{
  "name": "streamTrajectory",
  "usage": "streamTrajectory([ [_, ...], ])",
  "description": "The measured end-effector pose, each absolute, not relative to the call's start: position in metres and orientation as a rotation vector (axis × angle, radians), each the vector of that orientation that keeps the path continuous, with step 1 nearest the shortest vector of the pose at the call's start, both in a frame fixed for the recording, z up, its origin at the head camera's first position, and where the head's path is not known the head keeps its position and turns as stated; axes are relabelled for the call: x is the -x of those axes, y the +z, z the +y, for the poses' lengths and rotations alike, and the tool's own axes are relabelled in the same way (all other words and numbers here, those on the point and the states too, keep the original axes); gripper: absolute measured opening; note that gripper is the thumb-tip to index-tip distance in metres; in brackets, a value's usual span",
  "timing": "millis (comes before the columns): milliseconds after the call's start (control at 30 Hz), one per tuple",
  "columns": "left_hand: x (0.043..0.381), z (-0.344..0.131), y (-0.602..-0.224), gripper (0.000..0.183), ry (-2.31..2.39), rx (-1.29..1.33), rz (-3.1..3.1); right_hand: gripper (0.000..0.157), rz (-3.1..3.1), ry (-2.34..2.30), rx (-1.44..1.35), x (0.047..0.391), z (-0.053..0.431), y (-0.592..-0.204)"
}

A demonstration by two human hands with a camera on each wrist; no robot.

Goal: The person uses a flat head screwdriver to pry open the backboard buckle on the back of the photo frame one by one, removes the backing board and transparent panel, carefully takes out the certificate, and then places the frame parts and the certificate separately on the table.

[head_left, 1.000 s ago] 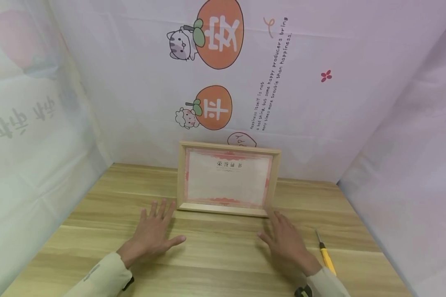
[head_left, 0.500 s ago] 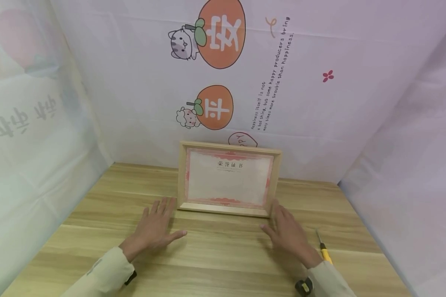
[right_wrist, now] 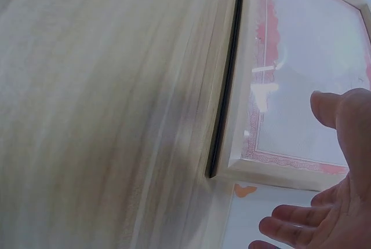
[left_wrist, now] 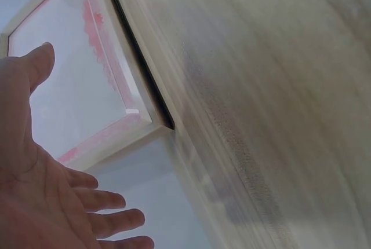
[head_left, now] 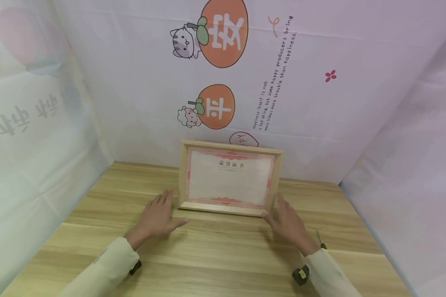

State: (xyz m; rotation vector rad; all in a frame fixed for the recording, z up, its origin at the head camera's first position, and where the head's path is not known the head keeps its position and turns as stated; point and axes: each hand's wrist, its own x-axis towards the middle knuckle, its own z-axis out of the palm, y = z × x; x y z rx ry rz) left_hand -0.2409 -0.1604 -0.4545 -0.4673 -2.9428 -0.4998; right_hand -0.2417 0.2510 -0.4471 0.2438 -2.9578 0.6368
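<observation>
A light wooden picture frame (head_left: 230,211) stands on the wooden table, tilted back toward the printed cloth. Inside it is a white certificate (head_left: 226,181) with a pink-red border and a line of dark characters near the top. My left hand (head_left: 157,216) is beside the frame's lower left corner, fingers straight and thumb spread out. At the lower right corner is my right hand (head_left: 288,222), its thumb tip right by the bottom rail and its fingers along the outer side. In the left wrist view, the left palm (left_wrist: 40,202) faces the frame's side with nothing in it.
A screwdriver (head_left: 321,239) lies right of my right forearm, its handle mostly hidden by the sleeve. White printed cloth (head_left: 301,103) rises behind the table (head_left: 215,251), and more cloth walls stand at left and right.
Both hands have moved slightly forward, toward the frame's sides. My right sleeve now covers most of the screwdriver's yellow handle. The frame stays standing in place.
</observation>
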Motion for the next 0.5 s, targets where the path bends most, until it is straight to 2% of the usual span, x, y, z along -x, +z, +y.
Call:
streamTrajectory([
  [300,0.252,-0.16,-0.454,0.104,-0.531,0.512,-2.904,0.079,-2.887,0.722,-0.186,0.254,0.252,-0.446],
  [500,0.259,-0.159,-0.454,0.1,-0.662,0.5,-2.892,0.077,-2.87,0.827,-0.128,0.262,0.254,-0.445],
])
